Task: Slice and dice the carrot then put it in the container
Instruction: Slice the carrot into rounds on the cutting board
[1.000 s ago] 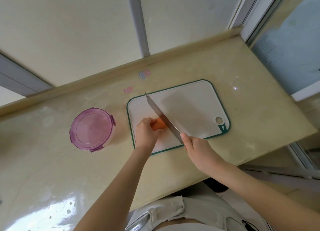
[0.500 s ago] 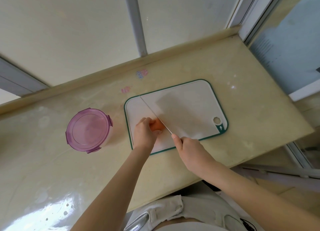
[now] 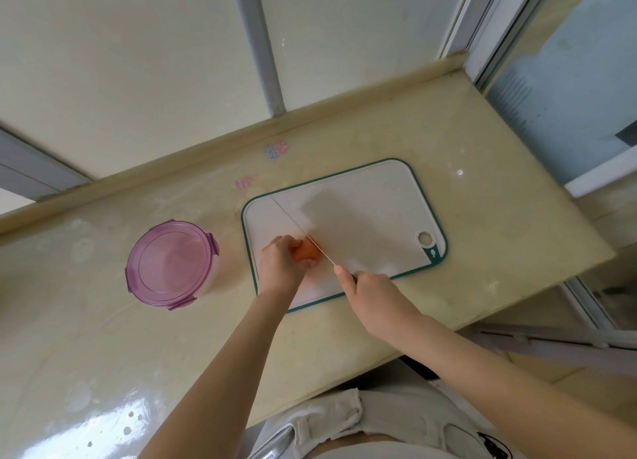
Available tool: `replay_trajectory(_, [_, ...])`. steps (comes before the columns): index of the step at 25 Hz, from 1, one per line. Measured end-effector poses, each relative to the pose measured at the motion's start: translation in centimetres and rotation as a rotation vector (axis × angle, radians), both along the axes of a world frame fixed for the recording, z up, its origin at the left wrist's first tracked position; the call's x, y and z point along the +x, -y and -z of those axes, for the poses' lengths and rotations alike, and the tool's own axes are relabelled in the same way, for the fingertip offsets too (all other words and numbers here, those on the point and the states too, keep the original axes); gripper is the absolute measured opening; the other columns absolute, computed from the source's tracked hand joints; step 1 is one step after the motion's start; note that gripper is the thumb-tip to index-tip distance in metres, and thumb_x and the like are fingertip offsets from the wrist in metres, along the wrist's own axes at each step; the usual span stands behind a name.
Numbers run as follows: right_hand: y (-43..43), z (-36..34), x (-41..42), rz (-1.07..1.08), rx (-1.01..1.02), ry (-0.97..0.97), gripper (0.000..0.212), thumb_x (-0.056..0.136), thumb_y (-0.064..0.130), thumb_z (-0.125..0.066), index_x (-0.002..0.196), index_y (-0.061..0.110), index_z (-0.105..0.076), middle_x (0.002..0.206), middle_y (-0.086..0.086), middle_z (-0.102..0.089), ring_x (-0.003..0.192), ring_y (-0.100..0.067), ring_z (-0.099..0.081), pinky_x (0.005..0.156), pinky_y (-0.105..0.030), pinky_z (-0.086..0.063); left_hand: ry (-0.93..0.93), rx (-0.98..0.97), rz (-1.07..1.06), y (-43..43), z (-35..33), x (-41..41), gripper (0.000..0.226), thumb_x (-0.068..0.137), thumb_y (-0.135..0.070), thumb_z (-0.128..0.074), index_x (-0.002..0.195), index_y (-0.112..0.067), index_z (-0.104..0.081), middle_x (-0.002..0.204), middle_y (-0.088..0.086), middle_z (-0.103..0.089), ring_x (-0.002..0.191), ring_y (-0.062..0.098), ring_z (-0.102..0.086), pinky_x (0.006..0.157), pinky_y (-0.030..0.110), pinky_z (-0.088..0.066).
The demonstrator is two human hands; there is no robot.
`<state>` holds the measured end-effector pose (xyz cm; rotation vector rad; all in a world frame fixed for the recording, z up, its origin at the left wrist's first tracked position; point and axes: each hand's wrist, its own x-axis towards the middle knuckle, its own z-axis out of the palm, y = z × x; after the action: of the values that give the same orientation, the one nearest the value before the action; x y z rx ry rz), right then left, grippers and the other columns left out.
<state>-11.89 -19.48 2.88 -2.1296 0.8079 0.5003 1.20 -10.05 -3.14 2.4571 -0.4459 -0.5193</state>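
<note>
An orange carrot piece (image 3: 306,250) lies on the left part of a white cutting board (image 3: 372,217) with a green rim. My left hand (image 3: 280,264) holds the carrot down, fingers curled over its left end. My right hand (image 3: 369,291) grips the handle of a knife (image 3: 296,224), forefinger stretched along its spine. The blade stands edge-down against the carrot's right end and shows only as a thin line running toward the board's far left corner. A round container with a purple lid (image 3: 170,262) sits closed to the left of the board.
The board rests on a beige stone counter (image 3: 482,169) whose right edge and near edge lie close by. A raised lip and pale wall panels run behind it. Small pink and blue stickers (image 3: 275,150) mark the counter behind the board.
The knife has turned from showing its flat side to upright and edge-on, and has come down against the carrot's right end. My left hand stays on the carrot.
</note>
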Motion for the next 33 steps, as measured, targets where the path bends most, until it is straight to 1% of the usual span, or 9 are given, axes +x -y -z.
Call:
replay_trajectory(3, [-0.1, 0.0, -2.2, 0.013, -0.008, -0.059, 0.053, 0.1, 0.051, -0.021, 0.065, 0.019, -0.042, 0.065, 0.001, -0.048, 0.056, -0.011, -0.044, 0.051, -0.027, -0.033, -0.007, 0.012, -0.005, 0.0, 0.2, 0.0, 0.032, 0.068, -0.015, -0.079, 0.096, -0.008, -0.067, 0.093, 0.005, -0.061, 0.085, 0.02, -0.055, 0.073, 0.023, -0.038])
replay_trajectory(6, [-0.1, 0.3, -2.0, -0.008, -0.018, -0.05, 0.052, 0.1, 0.052, -0.021, 0.065, 0.019, -0.041, 0.065, 0.001, -0.048, 0.056, -0.011, -0.045, 0.048, -0.023, -0.031, -0.002, -0.004, -0.011, -0.1, 0.3, -0.2, 0.028, 0.068, -0.014, -0.078, 0.092, -0.008, -0.067, 0.09, 0.004, -0.06, 0.08, 0.017, -0.052, 0.068, 0.02, -0.034])
replay_trajectory(8, [0.0, 0.8, -0.8, -0.02, -0.011, -0.022, 0.052, 0.1, 0.052, -0.021, 0.066, 0.019, -0.042, 0.064, 0.0, -0.048, 0.056, -0.012, -0.045, 0.048, -0.025, -0.032, 0.0, -0.01, -0.01, -0.1, 0.3, -0.3, 0.024, 0.069, -0.013, -0.077, 0.091, -0.008, -0.066, 0.089, 0.004, -0.059, 0.08, 0.018, -0.052, 0.068, 0.02, -0.035])
replay_trajectory(11, [0.0, 2.0, 0.7, -0.025, -0.008, 0.031, 0.053, 0.1, 0.053, -0.021, 0.064, 0.019, -0.041, 0.064, 0.0, -0.047, 0.056, -0.014, -0.045, 0.055, -0.031, -0.034, -0.002, -0.019, -0.015, 0.0, 0.1, -0.4, 0.022, 0.071, -0.013, -0.076, 0.09, -0.008, -0.067, 0.088, 0.003, -0.059, 0.079, 0.017, -0.052, 0.07, 0.02, -0.036])
replay_trajectory(14, [0.2, 3.1, 1.8, -0.024, 0.003, 0.055, 0.057, 0.1, 0.053, -0.02, 0.061, 0.018, -0.042, 0.063, -0.001, -0.046, 0.062, -0.022, -0.048, 0.064, -0.03, -0.036, 0.006, -0.016, -0.008, 0.0, 0.0, -0.3, 0.021, 0.072, -0.012, -0.074, 0.091, -0.008, -0.067, 0.087, 0.001, -0.057, 0.078, 0.015, -0.05, 0.069, 0.019, -0.034])
replay_trajectory(22, [1.3, 3.9, 4.4, -0.036, 0.05, 0.062, 0.057, 0.102, 0.05, -0.023, 0.058, 0.017, -0.038, 0.06, -0.002, -0.043, 0.066, -0.025, -0.048, 0.065, -0.03, -0.035, 0.02, -0.004, -0.016, 0.2, -0.4, -0.6, 0.02, 0.075, -0.011, -0.071, 0.094, -0.007, -0.067, 0.086, 0.0, -0.055, 0.079, 0.016, -0.05, 0.066, 0.016, -0.031])
replay_trajectory(26, [2.4, 3.8, 4.3, -0.043, 0.096, 0.056, 0.058, 0.102, 0.05, -0.022, 0.056, 0.017, -0.034, 0.058, -0.002, -0.04, 0.055, -0.017, -0.04, 0.065, -0.03, -0.034, 0.006, 0.016, -0.038, 0.3, -0.4, -0.6, 0.027, 0.071, -0.013, -0.076, 0.095, -0.007, -0.065, 0.088, 0.0, -0.055, 0.082, 0.017, -0.051, 0.067, 0.019, -0.032])
replay_trajectory(29, [3.7, 3.1, 4.5, -0.028, 0.153, 0.07, 0.055, 0.102, 0.05, -0.022, 0.058, 0.02, -0.035, 0.058, 0.001, -0.039, 0.054, -0.011, -0.037, 0.058, -0.03, -0.031, -0.002, 0.028, -0.057, 0.3, -0.4, -0.6, 0.029, 0.069, -0.015, -0.078, 0.095, -0.009, -0.065, 0.088, 0.0, -0.056, 0.081, 0.015, -0.048, 0.066, 0.018, -0.029])
replay_trajectory(33, [4.6, 2.1, 3.7, -0.1, 0.093, 0.103, 0.054, 0.1, 0.053, -0.028, 0.059, 0.017, -0.034, 0.058, -0.001, -0.039, 0.053, -0.014, -0.037, 0.054, -0.029, -0.03, 0.004, 0.013, -0.075, 0.4, -0.5, -0.7, 0.026, 0.069, -0.012, -0.077, 0.091, -0.007, -0.066, 0.085, 0.001, -0.056, 0.08, 0.019, -0.051, 0.062, 0.016, -0.026])
